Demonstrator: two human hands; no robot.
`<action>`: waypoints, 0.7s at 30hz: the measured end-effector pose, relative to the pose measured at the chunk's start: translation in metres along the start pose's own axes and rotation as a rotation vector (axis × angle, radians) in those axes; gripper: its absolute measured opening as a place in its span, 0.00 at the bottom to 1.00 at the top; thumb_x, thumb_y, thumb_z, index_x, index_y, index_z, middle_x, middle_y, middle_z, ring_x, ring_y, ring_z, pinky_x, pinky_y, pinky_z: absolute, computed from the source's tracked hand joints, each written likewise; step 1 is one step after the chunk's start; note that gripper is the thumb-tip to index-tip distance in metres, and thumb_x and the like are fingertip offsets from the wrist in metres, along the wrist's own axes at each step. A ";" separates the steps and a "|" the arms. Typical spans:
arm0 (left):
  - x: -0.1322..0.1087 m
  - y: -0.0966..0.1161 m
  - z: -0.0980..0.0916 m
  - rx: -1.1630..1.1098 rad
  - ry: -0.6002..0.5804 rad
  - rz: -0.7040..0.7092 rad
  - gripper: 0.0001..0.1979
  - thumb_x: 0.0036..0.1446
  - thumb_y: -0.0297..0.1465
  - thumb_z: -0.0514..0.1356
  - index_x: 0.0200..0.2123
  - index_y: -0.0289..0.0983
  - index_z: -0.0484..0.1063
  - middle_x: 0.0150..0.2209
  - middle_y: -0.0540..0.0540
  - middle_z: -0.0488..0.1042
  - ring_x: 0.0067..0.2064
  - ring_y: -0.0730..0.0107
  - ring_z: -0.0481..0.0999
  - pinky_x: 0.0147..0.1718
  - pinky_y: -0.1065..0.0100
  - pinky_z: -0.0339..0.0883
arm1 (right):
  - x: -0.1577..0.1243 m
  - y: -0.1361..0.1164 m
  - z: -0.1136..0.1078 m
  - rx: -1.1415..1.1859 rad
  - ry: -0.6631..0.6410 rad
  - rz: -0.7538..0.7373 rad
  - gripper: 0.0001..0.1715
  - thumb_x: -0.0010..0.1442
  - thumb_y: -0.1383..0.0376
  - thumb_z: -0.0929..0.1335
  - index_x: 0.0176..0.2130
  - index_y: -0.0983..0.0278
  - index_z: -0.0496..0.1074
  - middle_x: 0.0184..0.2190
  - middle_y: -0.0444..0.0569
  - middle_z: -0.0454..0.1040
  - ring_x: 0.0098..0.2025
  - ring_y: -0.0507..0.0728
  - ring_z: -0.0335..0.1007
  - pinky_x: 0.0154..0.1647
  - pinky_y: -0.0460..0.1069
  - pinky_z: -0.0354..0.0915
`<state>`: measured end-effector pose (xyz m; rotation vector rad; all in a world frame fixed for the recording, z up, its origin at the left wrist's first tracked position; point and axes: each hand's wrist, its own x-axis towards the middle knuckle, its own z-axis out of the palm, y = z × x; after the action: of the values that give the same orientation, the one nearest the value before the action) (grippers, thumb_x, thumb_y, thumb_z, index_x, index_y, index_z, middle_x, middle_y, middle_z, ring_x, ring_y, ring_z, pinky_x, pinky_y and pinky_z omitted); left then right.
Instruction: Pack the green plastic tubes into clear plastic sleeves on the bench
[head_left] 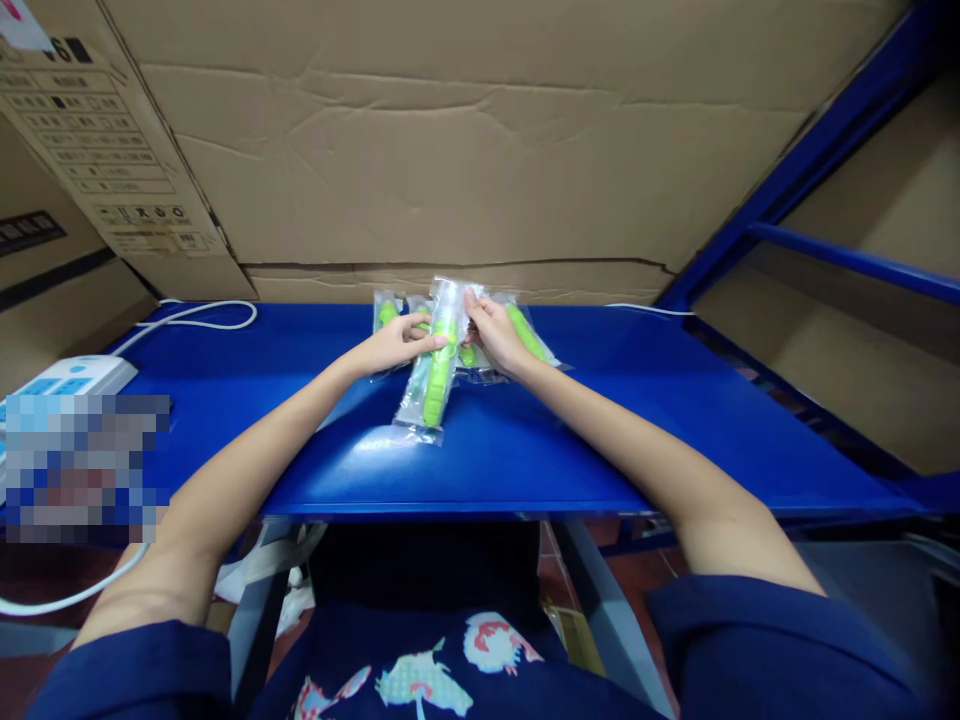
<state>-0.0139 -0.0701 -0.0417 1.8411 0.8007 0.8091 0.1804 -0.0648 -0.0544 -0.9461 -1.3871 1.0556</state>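
Observation:
Between my hands is a bright green tube-shaped item in a clear plastic bag, tilted above the blue table. My left hand pinches the bag's left side near its middle, thumb on the green part. At the bag's upper right, my right hand has thumb and fingers closed on the clear plastic. Behind them lie several more bagged green items, one on the right and one on the left. My hands partly cover these. What exactly the green items are, I cannot make out.
The blue table backs onto a large cardboard sheet. A white power strip with a cable is at the left. A blue metal frame borders the right side. A blurred-out patch covers the left edge.

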 end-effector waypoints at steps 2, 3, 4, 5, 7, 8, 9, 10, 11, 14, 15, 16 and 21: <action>0.002 0.001 -0.005 -0.001 0.044 0.019 0.27 0.49 0.48 0.70 0.44 0.33 0.74 0.32 0.44 0.78 0.33 0.66 0.76 0.32 0.68 0.67 | 0.002 -0.002 -0.002 0.012 -0.043 0.014 0.38 0.53 0.28 0.66 0.29 0.60 0.66 0.22 0.43 0.69 0.24 0.52 0.65 0.26 0.49 0.65; 0.003 0.002 -0.010 0.002 0.085 0.024 0.26 0.50 0.47 0.70 0.44 0.33 0.75 0.34 0.44 0.78 0.34 0.66 0.77 0.34 0.68 0.68 | 0.003 -0.002 -0.004 0.017 -0.062 0.015 0.38 0.54 0.28 0.65 0.30 0.60 0.67 0.24 0.44 0.71 0.25 0.52 0.66 0.27 0.49 0.66; 0.004 0.002 -0.015 0.005 0.146 0.032 0.26 0.50 0.47 0.69 0.43 0.33 0.75 0.36 0.43 0.78 0.35 0.65 0.77 0.35 0.67 0.68 | 0.003 -0.002 -0.005 0.021 -0.074 0.016 0.38 0.56 0.29 0.64 0.31 0.60 0.68 0.25 0.45 0.72 0.25 0.52 0.67 0.28 0.49 0.66; 0.005 0.002 -0.023 0.013 0.213 0.036 0.25 0.50 0.47 0.68 0.42 0.32 0.76 0.37 0.43 0.78 0.37 0.65 0.76 0.36 0.67 0.69 | 0.004 -0.002 -0.007 0.025 -0.080 0.018 0.38 0.57 0.29 0.63 0.31 0.61 0.69 0.26 0.46 0.73 0.25 0.51 0.68 0.28 0.49 0.66; 0.007 -0.002 -0.041 0.032 0.369 0.026 0.24 0.49 0.48 0.66 0.39 0.32 0.76 0.37 0.43 0.78 0.38 0.63 0.76 0.38 0.66 0.70 | 0.006 -0.002 -0.011 0.026 -0.069 0.037 0.38 0.61 0.30 0.61 0.31 0.61 0.69 0.28 0.48 0.75 0.25 0.51 0.67 0.27 0.49 0.65; 0.008 -0.005 -0.052 0.049 0.442 0.011 0.24 0.50 0.49 0.64 0.39 0.33 0.76 0.38 0.43 0.78 0.39 0.62 0.76 0.39 0.65 0.70 | 0.007 -0.001 -0.013 0.023 -0.058 0.053 0.38 0.62 0.31 0.61 0.31 0.61 0.70 0.28 0.48 0.75 0.25 0.51 0.67 0.27 0.49 0.64; 0.009 -0.010 -0.063 0.075 0.518 0.002 0.24 0.50 0.49 0.64 0.39 0.33 0.76 0.38 0.43 0.78 0.41 0.61 0.76 0.40 0.65 0.71 | 0.008 -0.001 -0.014 0.019 -0.047 0.069 0.38 0.63 0.31 0.60 0.31 0.61 0.69 0.28 0.48 0.74 0.24 0.50 0.67 0.26 0.48 0.64; 0.009 -0.016 -0.074 0.097 0.598 -0.005 0.24 0.50 0.49 0.63 0.38 0.33 0.76 0.38 0.43 0.78 0.42 0.60 0.76 0.41 0.64 0.71 | 0.009 0.000 -0.016 0.016 -0.038 0.082 0.38 0.64 0.32 0.60 0.31 0.61 0.69 0.27 0.47 0.74 0.24 0.50 0.66 0.26 0.48 0.63; 0.009 -0.022 -0.084 0.113 0.647 -0.022 0.23 0.50 0.49 0.63 0.38 0.34 0.76 0.38 0.43 0.78 0.43 0.59 0.76 0.42 0.64 0.71 | 0.010 0.000 -0.017 0.013 -0.031 0.090 0.37 0.64 0.32 0.60 0.31 0.61 0.69 0.26 0.47 0.74 0.23 0.50 0.66 0.26 0.48 0.62; 0.006 -0.042 -0.108 0.126 0.743 -0.161 0.23 0.51 0.50 0.63 0.36 0.35 0.74 0.36 0.42 0.77 0.42 0.57 0.76 0.42 0.63 0.72 | 0.013 0.003 -0.021 0.003 -0.021 0.097 0.36 0.65 0.33 0.60 0.31 0.61 0.69 0.24 0.46 0.72 0.22 0.50 0.64 0.25 0.48 0.61; 0.004 -0.047 -0.114 0.134 0.752 -0.221 0.22 0.51 0.50 0.64 0.36 0.36 0.74 0.35 0.42 0.77 0.42 0.57 0.76 0.42 0.62 0.72 | 0.013 0.004 -0.021 -0.001 -0.020 0.097 0.36 0.65 0.33 0.60 0.31 0.61 0.68 0.24 0.45 0.72 0.22 0.50 0.64 0.25 0.48 0.61; 0.002 -0.052 -0.118 0.150 0.748 -0.270 0.22 0.51 0.49 0.64 0.35 0.36 0.74 0.36 0.41 0.78 0.42 0.56 0.77 0.42 0.62 0.72 | 0.014 0.005 -0.022 -0.003 -0.020 0.097 0.36 0.64 0.33 0.61 0.30 0.61 0.68 0.23 0.45 0.71 0.22 0.50 0.64 0.24 0.49 0.61; -0.006 -0.066 -0.128 0.408 0.654 -0.398 0.22 0.55 0.48 0.61 0.38 0.34 0.76 0.42 0.37 0.81 0.45 0.53 0.78 0.45 0.61 0.71 | 0.016 0.006 -0.023 0.003 -0.032 0.068 0.36 0.62 0.32 0.62 0.29 0.60 0.66 0.21 0.44 0.71 0.21 0.51 0.63 0.24 0.49 0.60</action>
<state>-0.1316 0.0107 -0.0598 1.6625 1.7958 1.0481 0.2020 -0.0455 -0.0559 -0.9842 -1.3877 1.1274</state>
